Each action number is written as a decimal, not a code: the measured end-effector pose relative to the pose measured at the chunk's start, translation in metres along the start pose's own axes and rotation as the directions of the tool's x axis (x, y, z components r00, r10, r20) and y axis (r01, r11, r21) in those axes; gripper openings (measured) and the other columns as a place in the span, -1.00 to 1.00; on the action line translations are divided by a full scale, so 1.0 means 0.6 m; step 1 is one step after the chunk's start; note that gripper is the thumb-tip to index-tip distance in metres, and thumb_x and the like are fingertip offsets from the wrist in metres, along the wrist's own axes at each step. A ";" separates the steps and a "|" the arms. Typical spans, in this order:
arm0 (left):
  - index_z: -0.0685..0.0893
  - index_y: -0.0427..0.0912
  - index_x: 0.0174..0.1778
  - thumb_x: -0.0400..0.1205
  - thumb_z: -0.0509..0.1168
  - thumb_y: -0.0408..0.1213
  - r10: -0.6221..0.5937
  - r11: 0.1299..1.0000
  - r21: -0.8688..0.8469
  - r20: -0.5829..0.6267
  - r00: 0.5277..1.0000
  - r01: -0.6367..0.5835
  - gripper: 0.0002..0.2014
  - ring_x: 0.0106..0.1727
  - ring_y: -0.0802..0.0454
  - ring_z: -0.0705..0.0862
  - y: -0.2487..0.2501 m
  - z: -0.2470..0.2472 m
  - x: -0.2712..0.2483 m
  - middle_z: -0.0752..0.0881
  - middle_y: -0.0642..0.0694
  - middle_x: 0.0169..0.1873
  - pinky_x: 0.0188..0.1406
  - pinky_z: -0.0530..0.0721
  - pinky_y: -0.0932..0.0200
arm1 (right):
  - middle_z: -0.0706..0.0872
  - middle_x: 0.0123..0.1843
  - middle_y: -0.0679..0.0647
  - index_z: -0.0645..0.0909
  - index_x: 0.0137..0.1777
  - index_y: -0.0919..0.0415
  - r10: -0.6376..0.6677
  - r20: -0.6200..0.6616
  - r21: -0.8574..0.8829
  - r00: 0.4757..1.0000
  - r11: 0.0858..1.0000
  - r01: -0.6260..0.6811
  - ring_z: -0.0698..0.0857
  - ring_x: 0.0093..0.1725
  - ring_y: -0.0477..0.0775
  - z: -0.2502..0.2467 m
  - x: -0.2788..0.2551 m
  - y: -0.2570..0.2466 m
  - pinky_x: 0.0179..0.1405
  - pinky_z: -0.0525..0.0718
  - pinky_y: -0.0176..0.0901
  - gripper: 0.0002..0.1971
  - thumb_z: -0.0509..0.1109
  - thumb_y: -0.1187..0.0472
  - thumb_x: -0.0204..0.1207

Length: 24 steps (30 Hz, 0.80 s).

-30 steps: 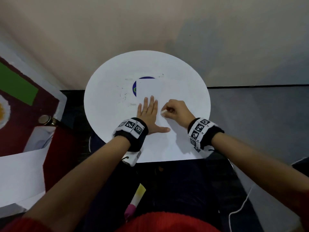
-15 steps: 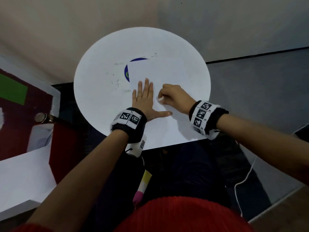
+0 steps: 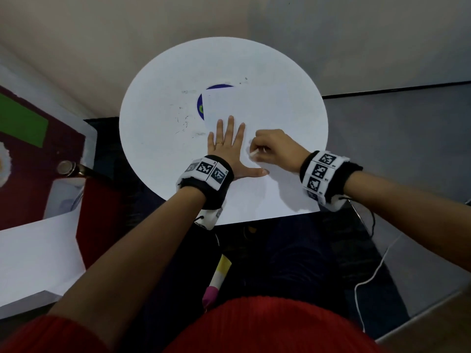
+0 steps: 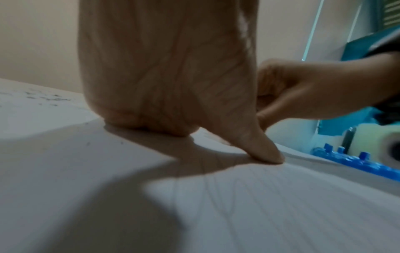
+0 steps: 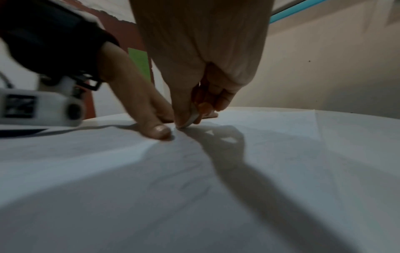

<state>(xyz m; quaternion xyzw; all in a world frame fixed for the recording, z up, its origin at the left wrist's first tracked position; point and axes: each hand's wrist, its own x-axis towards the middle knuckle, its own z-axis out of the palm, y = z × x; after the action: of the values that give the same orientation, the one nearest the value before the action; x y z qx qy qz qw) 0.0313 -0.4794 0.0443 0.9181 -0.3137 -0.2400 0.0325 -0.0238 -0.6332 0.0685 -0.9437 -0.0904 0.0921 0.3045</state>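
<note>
**Paper pinned flat, white piece pressed to it**

Round white table (image 3: 158, 149) against a beige wall (image 3: 102, 47), grey floor (image 3: 395, 123) to the right. Scribble marks and a blue emblem (image 3: 200, 105) on top, the emblem half covered. Over it, a sheet of white paper (image 3: 275, 108): plain, flat, faintly lined, lying across the table's near half down to the near rim. On the paper, left hand (image 3: 226, 149): spread, fingers straight, palm and thumb pressing down. Beside it, right hand (image 3: 276, 149): curled, thumb and forefinger pinching a small white piece (image 3: 254, 153), its tip touching the paper.

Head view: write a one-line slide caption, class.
Left hand flat on a white sheet on a round table; right hand pinches a small white piece against the sheet.
</note>
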 end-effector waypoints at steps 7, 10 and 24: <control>-0.36 0.01 0.67 0.26 0.21 0.60 -0.004 1.000 -0.020 -0.004 1.000 0.003 0.29 0.60 -0.14 -0.52 0.000 -0.001 -0.001 -0.51 -0.09 0.60 0.55 -0.40 -0.21 | 0.54 -0.26 0.02 0.68 -0.15 0.32 0.042 -0.100 0.054 0.994 0.998 -0.036 0.49 -0.32 -0.09 0.002 0.008 0.006 -0.29 0.40 -0.38 -0.95 0.43 0.32 0.46; -0.32 0.03 0.68 0.26 0.22 0.60 -0.007 1.000 -0.029 -0.033 0.999 0.006 0.28 0.61 -0.14 -0.50 0.003 0.001 -0.004 -0.48 -0.09 0.62 0.56 -0.38 -0.22 | 0.52 -0.28 0.00 0.67 -0.18 0.28 0.009 0.009 0.031 1.000 0.999 -0.009 0.46 -0.34 -0.21 -0.001 -0.023 0.011 -0.29 0.42 -0.31 -0.97 0.44 0.32 0.45; -0.39 -0.08 0.66 0.21 0.19 0.64 -0.011 1.000 -0.004 -0.032 0.999 0.011 0.36 0.61 -0.17 -0.50 0.006 0.002 -0.006 -0.49 -0.09 0.61 0.57 -0.38 -0.24 | 0.56 -0.26 0.04 0.68 -0.18 0.28 0.028 0.033 -0.053 0.999 0.998 -0.026 0.51 -0.27 -0.01 -0.024 0.018 0.014 -0.29 0.39 -0.33 -0.93 0.42 0.27 0.46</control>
<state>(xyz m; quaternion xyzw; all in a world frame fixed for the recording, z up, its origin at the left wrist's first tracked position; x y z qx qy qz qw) 0.0263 -0.4801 0.0452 0.9234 -0.3076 -0.2263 0.0381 -0.0092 -0.6458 0.0737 -0.9509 -0.0850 0.1097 0.2768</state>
